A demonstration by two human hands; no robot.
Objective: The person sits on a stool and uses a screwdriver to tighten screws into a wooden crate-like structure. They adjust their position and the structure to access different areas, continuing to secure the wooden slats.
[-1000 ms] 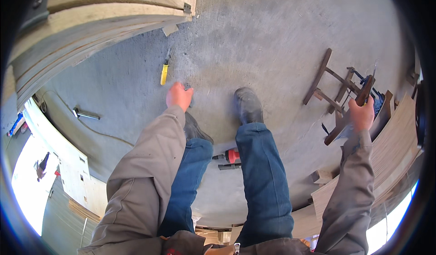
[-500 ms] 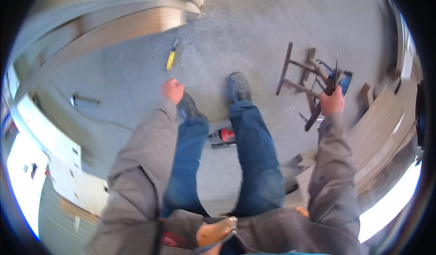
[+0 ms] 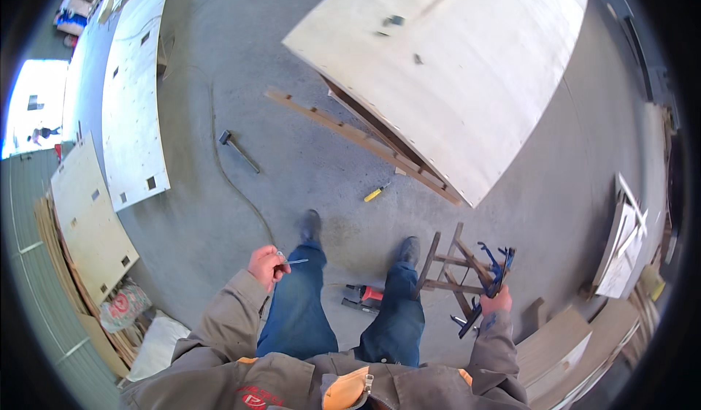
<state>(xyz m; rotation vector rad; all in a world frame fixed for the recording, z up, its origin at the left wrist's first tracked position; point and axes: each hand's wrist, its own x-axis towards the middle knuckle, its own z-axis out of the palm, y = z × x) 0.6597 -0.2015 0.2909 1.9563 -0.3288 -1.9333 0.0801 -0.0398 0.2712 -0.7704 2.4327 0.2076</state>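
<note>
My left hand [image 3: 267, 267] is closed in front of my left thigh, pinching a thin, pale, metallic-looking piece [image 3: 295, 262] that juts out to the right. Its exact kind is too small to tell. On the other side, my right hand [image 3: 497, 300] is closed around the dark edge of a brown wooden stool [image 3: 454, 262], whose legs point away to the left. Blue-and-black tools [image 3: 499, 259], perhaps clamps or pliers, sit against the stool by that hand. Between my legs on the floor lies a red-and-black power tool [image 3: 365, 297].
Ahead stands a large pale wooden panel structure [image 3: 453, 67] with a notched strip [image 3: 358, 138] along its lower edge. A yellow-handled screwdriver [image 3: 374, 194] and a hammer [image 3: 239, 151] lie on the concrete. Perforated panels [image 3: 135, 110] lean left; boards [image 3: 555, 348] lie right.
My view has turned, bringing the large panel structure into sight ahead. The thin piece now shows in my left hand, which was a blurred fist. The right hand stays at the stool.
</note>
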